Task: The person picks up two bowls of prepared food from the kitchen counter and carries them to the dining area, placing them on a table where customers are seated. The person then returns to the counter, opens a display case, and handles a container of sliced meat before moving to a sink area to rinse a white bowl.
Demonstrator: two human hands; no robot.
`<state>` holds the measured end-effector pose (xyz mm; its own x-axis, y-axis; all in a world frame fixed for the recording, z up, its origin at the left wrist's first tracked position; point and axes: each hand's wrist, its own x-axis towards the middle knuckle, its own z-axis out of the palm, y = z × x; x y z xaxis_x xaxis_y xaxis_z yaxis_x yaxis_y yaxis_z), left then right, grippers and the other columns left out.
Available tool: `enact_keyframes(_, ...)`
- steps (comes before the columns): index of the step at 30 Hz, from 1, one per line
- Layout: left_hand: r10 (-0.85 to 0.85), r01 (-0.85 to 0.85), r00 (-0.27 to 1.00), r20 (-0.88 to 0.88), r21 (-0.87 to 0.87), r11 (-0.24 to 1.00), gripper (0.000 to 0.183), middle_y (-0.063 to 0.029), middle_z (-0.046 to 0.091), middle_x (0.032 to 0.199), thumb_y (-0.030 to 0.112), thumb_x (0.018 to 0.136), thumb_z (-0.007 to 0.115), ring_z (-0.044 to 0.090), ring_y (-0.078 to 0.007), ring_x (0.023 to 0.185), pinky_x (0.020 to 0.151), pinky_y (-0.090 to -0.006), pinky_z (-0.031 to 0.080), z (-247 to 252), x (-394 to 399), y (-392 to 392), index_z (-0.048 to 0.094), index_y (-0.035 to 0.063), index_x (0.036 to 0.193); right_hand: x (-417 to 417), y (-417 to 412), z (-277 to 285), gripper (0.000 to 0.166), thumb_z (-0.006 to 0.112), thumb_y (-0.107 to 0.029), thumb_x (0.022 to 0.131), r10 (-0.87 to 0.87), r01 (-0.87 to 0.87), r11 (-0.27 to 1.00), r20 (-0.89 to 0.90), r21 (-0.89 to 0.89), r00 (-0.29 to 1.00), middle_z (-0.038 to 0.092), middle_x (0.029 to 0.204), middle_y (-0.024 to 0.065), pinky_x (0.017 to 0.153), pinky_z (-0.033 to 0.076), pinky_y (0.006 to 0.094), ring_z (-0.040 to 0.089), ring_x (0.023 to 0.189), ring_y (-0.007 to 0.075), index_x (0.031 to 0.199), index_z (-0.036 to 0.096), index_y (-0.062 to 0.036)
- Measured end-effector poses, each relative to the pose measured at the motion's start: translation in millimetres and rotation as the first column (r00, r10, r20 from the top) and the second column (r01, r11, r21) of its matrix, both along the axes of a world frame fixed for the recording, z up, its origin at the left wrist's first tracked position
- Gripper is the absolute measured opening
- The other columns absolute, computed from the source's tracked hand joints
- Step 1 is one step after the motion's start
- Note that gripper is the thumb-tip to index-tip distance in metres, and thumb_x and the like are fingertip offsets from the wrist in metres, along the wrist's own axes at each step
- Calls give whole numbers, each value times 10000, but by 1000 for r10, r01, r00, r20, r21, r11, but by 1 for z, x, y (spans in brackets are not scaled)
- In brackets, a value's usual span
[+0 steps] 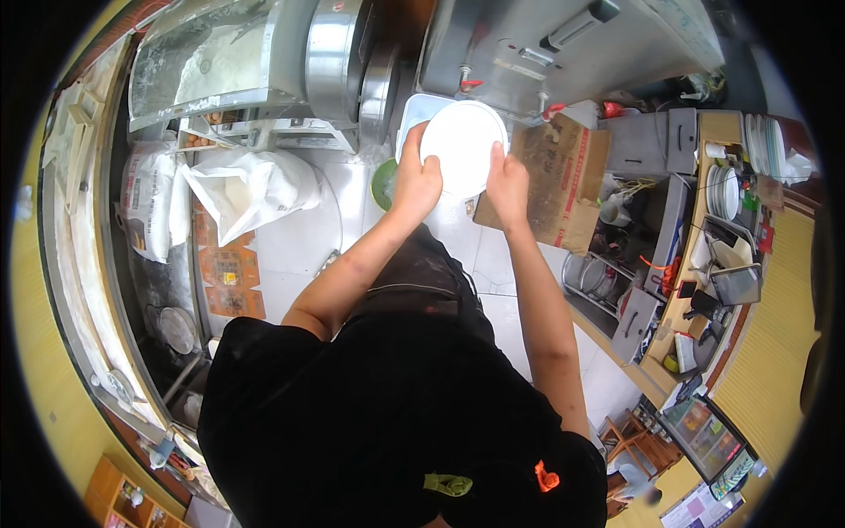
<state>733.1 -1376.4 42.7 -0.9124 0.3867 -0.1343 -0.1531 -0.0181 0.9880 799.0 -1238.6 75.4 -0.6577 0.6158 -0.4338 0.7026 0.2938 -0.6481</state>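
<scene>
Both my hands hold a round white dish (464,148), likely a plate, out in front of me. Its surface is so bright that its depth cannot be made out. My left hand (421,177) grips its left rim, while the thumb of my right hand (507,183) lies over the right rim. Behind the dish and partly hidden by it is a pale blue plastic tub (412,113). Lower down, left of my left wrist, part of a green basin (381,185) shows.
Stainless steel equipment (561,46) with red-handled valves stands ahead. Flattened cardboard (548,178) lies right. An open white sack (264,185) stands left on the tiled floor, beside a floured worktop (79,264). Plates (723,191) line the right counter. A person (630,478) is at lower right.
</scene>
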Motion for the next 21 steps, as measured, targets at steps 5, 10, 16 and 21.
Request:
enact_keyframes(5,167,-161,984,-56,99,982,476,-193,461,1234,-12,777,338,438,-287,1185,1027,-352,318,7,3,13,397,-17,1250,9,-26,-38,343,388,-186,946,-282,106,903,-389,-416,877,628,979,146,824,452,366,592,890,230,1121,553,58)
enact_keyframes(10,244,-235,968,-57,133,963,492,-199,465,1234,24,814,350,463,-285,1154,998,-365,356,-4,-1,18,347,20,1305,5,-49,-28,307,456,-190,934,-404,59,708,-335,-704,851,631,993,83,786,462,334,587,848,191,1130,563,21)
enact_keyframes(16,230,-209,965,-126,161,965,483,-190,414,1237,21,781,395,447,-277,1146,1008,-360,335,5,-7,23,348,6,1262,-16,-16,-31,456,424,-332,969,-193,127,953,-226,-274,955,619,660,96,571,459,291,565,558,156,806,609,52)
enact_keyframes(21,-146,81,934,328,202,976,533,-183,441,1202,87,758,469,474,-259,1112,901,-345,416,17,-36,3,329,18,1267,-5,24,-37,414,411,-296,976,64,-101,985,-256,-137,965,609,738,78,593,452,288,556,629,141,877,594,62)
